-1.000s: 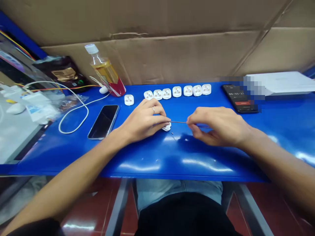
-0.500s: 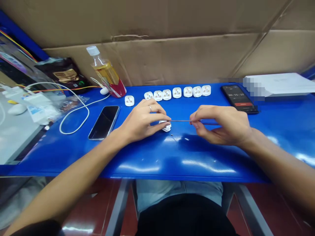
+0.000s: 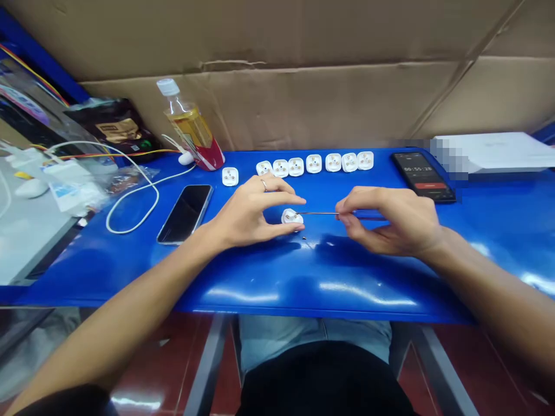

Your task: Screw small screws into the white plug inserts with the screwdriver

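My left hand (image 3: 255,211) is open, thumb and fingers apart on either side of a small white plug part (image 3: 288,219) that lies on the blue table. Metal bits show inside this part. Between thumb and fingertips, my right hand (image 3: 385,219) grips a thin screwdriver (image 3: 319,214), held nearly level. Its shaft points left, and the tip is at the plug part, seemingly near a screw. Just below the part rests a tiny dark piece (image 3: 304,238), perhaps a screw.
Several similar white plug parts (image 3: 314,163) stand in a row at the back. A phone (image 3: 185,215), a bottle (image 3: 193,130) and a white cable (image 3: 147,190) occupy the left. On the right are a phone with a running timer (image 3: 422,176) and a white box (image 3: 498,151).
My left thumb and fingers have spread apart, letting go of the screwdriver's tip end and uncovering the plug part. My right hand keeps its hold with little movement.
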